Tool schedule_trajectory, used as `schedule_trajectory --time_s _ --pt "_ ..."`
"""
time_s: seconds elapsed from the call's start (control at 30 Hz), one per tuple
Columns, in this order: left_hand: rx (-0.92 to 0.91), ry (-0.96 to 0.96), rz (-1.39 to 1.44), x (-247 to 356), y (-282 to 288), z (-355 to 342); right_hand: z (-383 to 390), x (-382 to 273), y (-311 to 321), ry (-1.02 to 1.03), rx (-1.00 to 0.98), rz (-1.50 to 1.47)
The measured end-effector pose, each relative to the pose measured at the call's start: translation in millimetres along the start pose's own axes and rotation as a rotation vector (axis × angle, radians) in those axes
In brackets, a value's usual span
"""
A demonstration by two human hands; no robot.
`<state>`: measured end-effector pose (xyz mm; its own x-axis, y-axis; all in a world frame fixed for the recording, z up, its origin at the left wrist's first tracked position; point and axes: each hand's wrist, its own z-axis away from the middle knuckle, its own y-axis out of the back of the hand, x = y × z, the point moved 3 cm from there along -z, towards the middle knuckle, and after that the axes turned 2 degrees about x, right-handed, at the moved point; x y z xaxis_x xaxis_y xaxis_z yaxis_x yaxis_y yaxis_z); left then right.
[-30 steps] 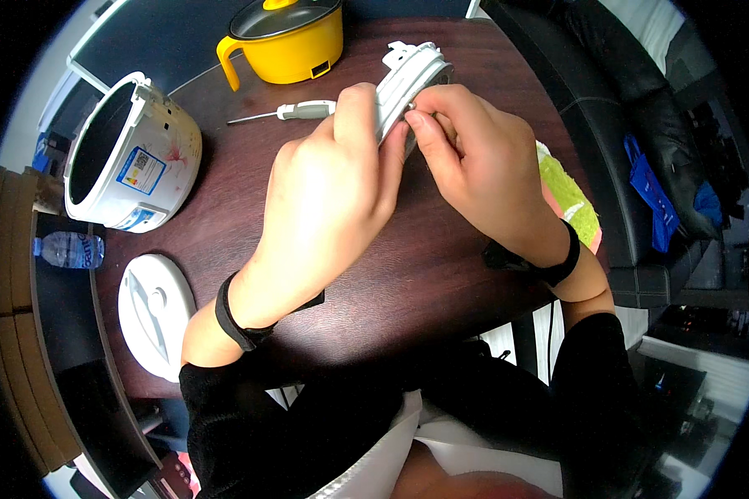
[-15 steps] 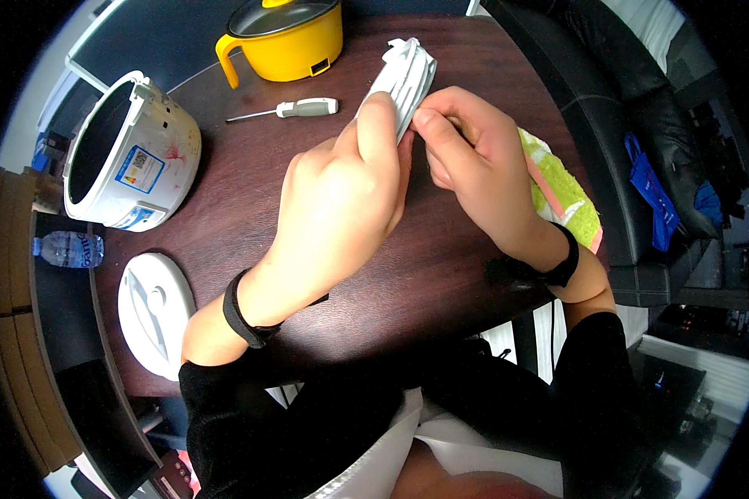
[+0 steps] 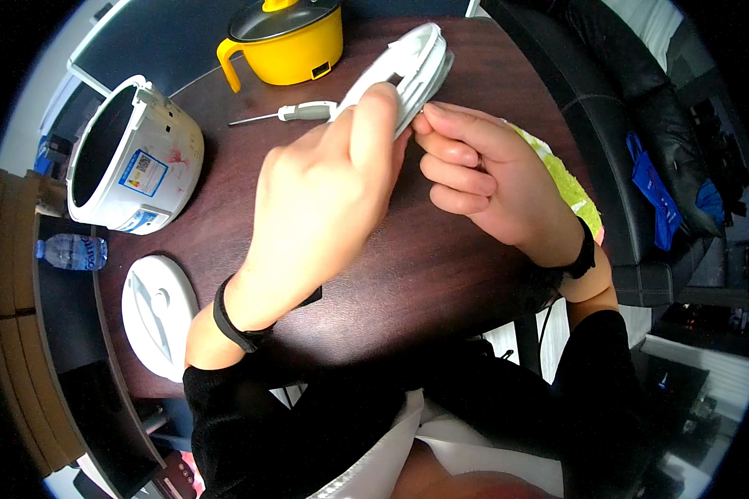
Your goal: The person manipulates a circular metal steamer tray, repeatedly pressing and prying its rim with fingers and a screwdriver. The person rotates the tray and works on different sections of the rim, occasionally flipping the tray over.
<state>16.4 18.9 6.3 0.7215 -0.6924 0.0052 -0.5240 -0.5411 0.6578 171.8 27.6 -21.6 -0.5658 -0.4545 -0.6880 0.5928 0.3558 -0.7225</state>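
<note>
A flat, rounded white plastic part (image 3: 420, 62) with layered edges and a dark slot is tilted up over the table. My left hand (image 3: 320, 191) is closed around its lower end, the fingertips partly hidden behind it. Close against the part's right edge, my right hand (image 3: 491, 175) has thumb and forefinger pinched together, the other fingers curled; whatever is in the pinch is too small to make out. A screwdriver (image 3: 308, 111) with a grey and white handle lies just left of the part, its shaft pointing left.
A yellow pot (image 3: 291, 54) with a glass lid stands at the far edge. To the left are a white rice cooker body (image 3: 179, 154) lying tilted, an oval white lid (image 3: 139, 291) and a water bottle (image 3: 75, 252). A green cloth (image 3: 570, 190) lies beyond my right wrist.
The white part has turned so more of its flat face and slot show. My right hand has shifted slightly right and rolled, bringing its curled fingers into view.
</note>
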Motion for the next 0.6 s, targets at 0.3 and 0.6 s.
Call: schedule_trajectory --time_s 0.3,0.6 --pt "0.014 0.219 0.334 -25 14 -8 1 -43 6 1.242 0.365 1.386" --pt "0.063 0.354 0.571 -42 15 -8 -31 -54 46 0.96 0.282 1.123"
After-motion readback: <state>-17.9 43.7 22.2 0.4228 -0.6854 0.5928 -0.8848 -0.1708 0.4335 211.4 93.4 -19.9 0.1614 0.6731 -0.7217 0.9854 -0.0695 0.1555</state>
